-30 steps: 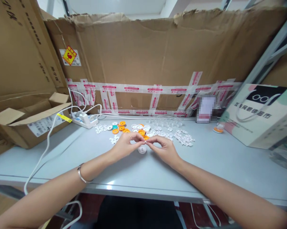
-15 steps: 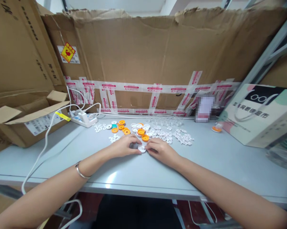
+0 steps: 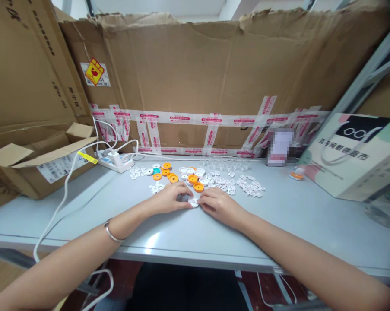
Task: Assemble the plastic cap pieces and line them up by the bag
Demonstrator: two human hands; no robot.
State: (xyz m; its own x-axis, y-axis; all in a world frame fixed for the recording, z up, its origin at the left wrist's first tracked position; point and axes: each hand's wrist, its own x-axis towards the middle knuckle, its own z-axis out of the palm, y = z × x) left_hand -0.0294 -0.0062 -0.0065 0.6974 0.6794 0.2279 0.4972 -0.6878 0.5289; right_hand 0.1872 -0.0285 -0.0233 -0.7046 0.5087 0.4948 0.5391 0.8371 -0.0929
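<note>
A small round white plastic piece (image 3: 192, 201) lies on the grey table between my hands. My left hand (image 3: 172, 198) curves around its left side, thumb and fingers closed on its rim. From the right, the fingertips of my right hand (image 3: 217, 204) are pinched together at its edge; any small part between them is too small to make out. Just behind my hands sit orange round pieces (image 3: 198, 187) and white round pieces (image 3: 200, 172). Small white parts (image 3: 222, 183) lie in a pile to their right, with another pile of white parts (image 3: 250, 186) beyond.
Clear plastic pieces (image 3: 227, 164) line the back. At left are a power strip (image 3: 117, 162) with white cables and an open cardboard box (image 3: 52, 157). A phone (image 3: 280, 147), an orange-and-white piece (image 3: 296, 174) and a paper bag (image 3: 344, 160) stand at right.
The whole view has shifted very slightly. Both hands stay at the white round piece, with only a slight movement of the fingers.
</note>
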